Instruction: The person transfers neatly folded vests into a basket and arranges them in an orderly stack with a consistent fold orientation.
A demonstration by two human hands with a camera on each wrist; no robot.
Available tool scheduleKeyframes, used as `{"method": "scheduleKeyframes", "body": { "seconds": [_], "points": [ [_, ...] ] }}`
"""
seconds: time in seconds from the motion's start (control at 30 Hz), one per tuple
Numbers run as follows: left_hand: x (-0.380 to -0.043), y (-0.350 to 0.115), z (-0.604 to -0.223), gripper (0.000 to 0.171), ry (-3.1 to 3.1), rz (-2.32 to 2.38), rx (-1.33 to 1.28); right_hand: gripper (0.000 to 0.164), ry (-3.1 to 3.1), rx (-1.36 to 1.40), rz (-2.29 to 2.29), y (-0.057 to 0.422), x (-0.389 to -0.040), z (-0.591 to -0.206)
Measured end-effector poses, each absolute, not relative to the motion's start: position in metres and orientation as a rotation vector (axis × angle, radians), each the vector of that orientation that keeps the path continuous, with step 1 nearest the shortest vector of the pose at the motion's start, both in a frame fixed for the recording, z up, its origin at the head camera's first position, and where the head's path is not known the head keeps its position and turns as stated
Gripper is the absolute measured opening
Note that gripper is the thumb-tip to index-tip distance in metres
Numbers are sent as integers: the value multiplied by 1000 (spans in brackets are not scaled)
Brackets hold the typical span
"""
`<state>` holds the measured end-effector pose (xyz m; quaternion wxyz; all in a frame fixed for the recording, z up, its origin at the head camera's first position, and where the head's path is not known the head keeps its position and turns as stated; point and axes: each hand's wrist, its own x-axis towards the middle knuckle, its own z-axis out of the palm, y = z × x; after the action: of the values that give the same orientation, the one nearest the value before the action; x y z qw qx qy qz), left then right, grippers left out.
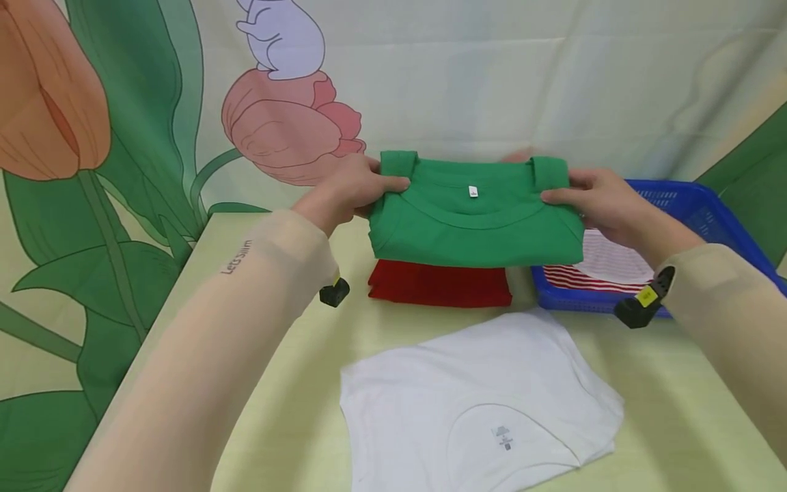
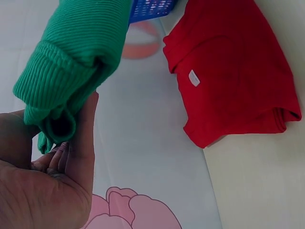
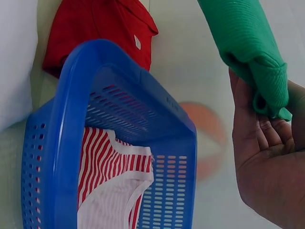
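A folded green tank top [image 1: 476, 239] with a small white neck label is held up in the air between both hands. My left hand [image 1: 356, 188] grips its left end, thumb on the front and fingers behind. At the opposite end my right hand [image 1: 605, 205] pinches it the same way. Both wrist views show the rolled ribbed ends of the green top [image 2: 81, 52] between thumb and fingers. Below and behind it lies a folded red garment [image 1: 439, 285], partly hidden by the green one. A white sleeveless top [image 1: 424, 396] lies spread on the table nearest me.
A blue plastic basket [image 1: 732, 212] stands at the right, behind my right forearm. Inside it lies a red-and-white striped garment [image 3: 102, 157]. The light table [image 1: 289, 403] meets a printed cloth backdrop [image 1: 461, 82] at the back and left.
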<state>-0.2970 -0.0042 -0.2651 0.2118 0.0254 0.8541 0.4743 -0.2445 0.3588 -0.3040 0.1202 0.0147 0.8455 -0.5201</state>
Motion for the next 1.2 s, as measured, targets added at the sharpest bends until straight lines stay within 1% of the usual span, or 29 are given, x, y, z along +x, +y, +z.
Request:
{"method": "scheduleKeyframes", "body": {
  "seconds": [0.27,0.57,0.8,1.03,1.2],
  "points": [
    [-295,4,-265,50,2368,1327,96,72,2478,53,-1495,369,-243,-306],
    [-297,16,-268,51,2358,1320,93,71,2457,53,-1516,380,-243,-308],
    [-298,28,-272,47,2358,1324,120,76,2482,70,-1452,394,-243,-308],
    [-300,39,-275,43,2348,1338,139,75,2458,89,-1467,405,-240,-309],
    [-301,46,-275,44,2365,1301,150,75,2457,98,-1484,411,-239,-310]
  ]
}}
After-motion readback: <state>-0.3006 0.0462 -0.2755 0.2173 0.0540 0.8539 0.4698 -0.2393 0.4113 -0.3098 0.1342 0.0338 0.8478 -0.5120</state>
